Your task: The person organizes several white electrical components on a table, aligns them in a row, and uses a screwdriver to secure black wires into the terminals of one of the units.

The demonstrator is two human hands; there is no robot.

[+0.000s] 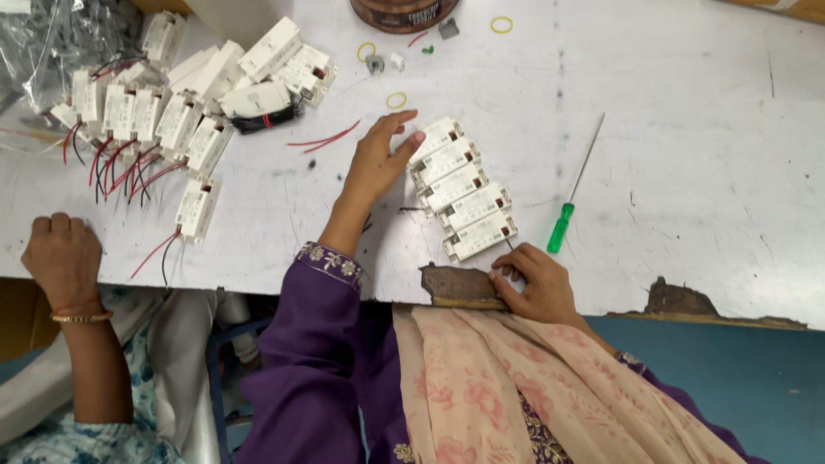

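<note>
A: Left hand [375,161], status?

B: Fingers spread and loose, clamped on nothing. Fingertips [411,137] touch the top unit of the row of white modules [463,199], at its 10 o'clock end.

A: Describe the row.

B: Five flat white rectangular boxes, laid side by side, long edges touching, stepping down from 11 toward 5 o'clock. Each has grey print on its face and a small dark red-brown terminal at its right end. No wires showing on these. They lie on the white table [687,129], near its front edge, about centre of view.

A: Right hand [533,283]?

B: At 5 o'clock of the row, just below the lowest unit. Fingers curled together over the table's chipped front edge. Whether it pinches anything I cannot tell.

A: Around it?

B: Green-handled screwdriver [570,196] at 3 o'clock of the row, apart from it, shaft pointing to 1 o'clock. Yellow rubber band [396,100] at 12 o'clock of the left hand. Loose red wires [326,138] at 10 o'clock.

A: Containers?

B: One round brown tin [402,13] at the far table edge, 12 o'clock; contents out of view. Otherwise a loose heap of wired modules [172,103], red and black leads, at 10 o'clock.

A: Anyone else?

B: Another person's hand [60,253], closed, at 9 o'clock on the table edge, gold bangle on the wrist.
</note>
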